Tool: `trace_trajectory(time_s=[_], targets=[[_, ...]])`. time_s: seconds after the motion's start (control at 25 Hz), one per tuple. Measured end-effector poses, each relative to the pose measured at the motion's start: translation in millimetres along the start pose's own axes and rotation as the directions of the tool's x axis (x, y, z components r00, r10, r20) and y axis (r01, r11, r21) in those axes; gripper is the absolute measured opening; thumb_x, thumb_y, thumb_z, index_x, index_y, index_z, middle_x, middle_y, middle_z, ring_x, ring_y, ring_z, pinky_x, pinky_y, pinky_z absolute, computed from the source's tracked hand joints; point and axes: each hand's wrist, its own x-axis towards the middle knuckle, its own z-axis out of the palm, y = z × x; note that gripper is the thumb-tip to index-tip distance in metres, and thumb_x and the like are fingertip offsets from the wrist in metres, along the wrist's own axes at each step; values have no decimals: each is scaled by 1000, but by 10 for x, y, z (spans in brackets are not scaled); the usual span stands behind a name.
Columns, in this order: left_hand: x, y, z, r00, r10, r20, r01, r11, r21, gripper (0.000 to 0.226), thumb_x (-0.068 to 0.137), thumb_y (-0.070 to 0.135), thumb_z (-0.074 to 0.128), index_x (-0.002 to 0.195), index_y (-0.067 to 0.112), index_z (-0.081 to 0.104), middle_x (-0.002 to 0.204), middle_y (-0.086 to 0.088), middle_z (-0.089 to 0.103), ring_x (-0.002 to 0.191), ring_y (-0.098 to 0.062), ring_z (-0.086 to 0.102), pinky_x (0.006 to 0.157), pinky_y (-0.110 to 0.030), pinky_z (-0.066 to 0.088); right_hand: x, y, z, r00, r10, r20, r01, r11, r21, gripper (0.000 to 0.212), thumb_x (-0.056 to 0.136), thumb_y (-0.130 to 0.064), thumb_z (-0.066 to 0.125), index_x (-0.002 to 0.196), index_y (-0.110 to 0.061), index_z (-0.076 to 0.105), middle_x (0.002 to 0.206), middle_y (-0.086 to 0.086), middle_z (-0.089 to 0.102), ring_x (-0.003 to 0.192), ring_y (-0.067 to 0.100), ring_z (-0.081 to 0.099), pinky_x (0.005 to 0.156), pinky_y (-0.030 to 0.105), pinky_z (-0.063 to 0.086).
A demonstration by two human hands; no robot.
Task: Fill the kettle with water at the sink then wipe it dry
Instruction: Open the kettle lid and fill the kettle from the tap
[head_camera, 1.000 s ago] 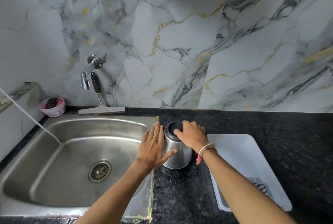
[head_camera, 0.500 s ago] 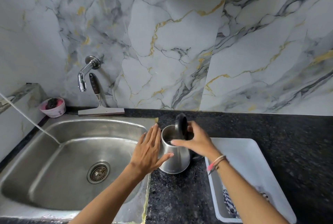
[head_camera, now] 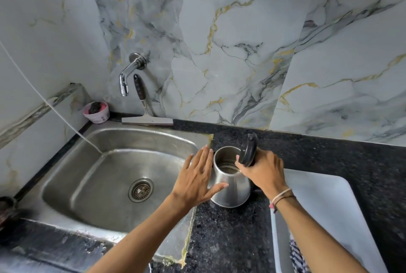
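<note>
A steel kettle [head_camera: 232, 187] stands on the dark counter just right of the sink [head_camera: 114, 171]. Its black lid [head_camera: 249, 152] is tipped up and the inside shows bare metal. My left hand [head_camera: 195, 180] lies flat against the kettle's left side, fingers spread, thumb across its front. My right hand [head_camera: 263, 171] is closed on the kettle's right side by the lid hinge; the handle is hidden under it. The tap [head_camera: 129, 75] sticks out of the marble wall above the sink, with no water running.
A squeegee [head_camera: 145, 116] leans on the wall behind the sink. A pink cup [head_camera: 96, 112] with a dark scrubber sits in the corner. A white tray [head_camera: 325, 213] lies right of the kettle, with striped cloth [head_camera: 296, 257] at its near end. A thin white hose [head_camera: 55, 108] runs into the sink.
The kettle's lid has swung from shut to fully upright. My right hand shifted from the top to the kettle's right side. My left hand stayed on its left side.
</note>
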Motion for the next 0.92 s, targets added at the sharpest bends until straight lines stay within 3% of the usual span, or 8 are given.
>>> trace_trajectory(time_s=[0.12,0.24,0.4,0.6,0.92], targets=[[-2,-95,-24,999,25,-25,-25,1000,16,109,90,84,14,164,4,10,174,-17,12,163,-30,14,132,-54,14,-15,-46,37,998,-4,-57,5,1000,20,51,69,-70,61,74,-21,71,67,3,75,72,34,75,66,39,58],[-51,-412,-33,995,64,-75,-64,998,5,107,92,82,17,161,1,25,171,-18,26,160,-31,27,128,-57,26,14,-318,147,996,37,-81,-38,999,-2,46,63,-68,59,70,-24,68,64,0,73,69,33,73,65,38,55],[-106,-1229,-116,982,59,-179,-62,998,-10,104,92,81,23,157,1,39,165,-18,39,154,-30,40,121,-56,40,225,-1009,435,988,30,-149,-32,999,-16,42,62,-66,62,68,-24,66,62,-3,73,66,30,74,61,33,51],[-65,-2310,-179,962,55,-267,-54,998,11,105,91,82,25,154,1,43,163,-17,43,151,-30,45,119,-56,43,633,-1917,882,982,18,-188,-18,1000,2,46,59,-65,66,67,-20,68,65,3,74,69,33,73,59,30,46],[-117,-3246,49,970,-94,-223,76,993,-89,100,92,79,20,157,5,40,163,-14,44,152,-27,44,123,-51,39,1111,-2708,1609,996,-88,-4,88,996,-6,37,61,-65,64,70,-30,62,69,1,75,75,31,73,64,29,40]])
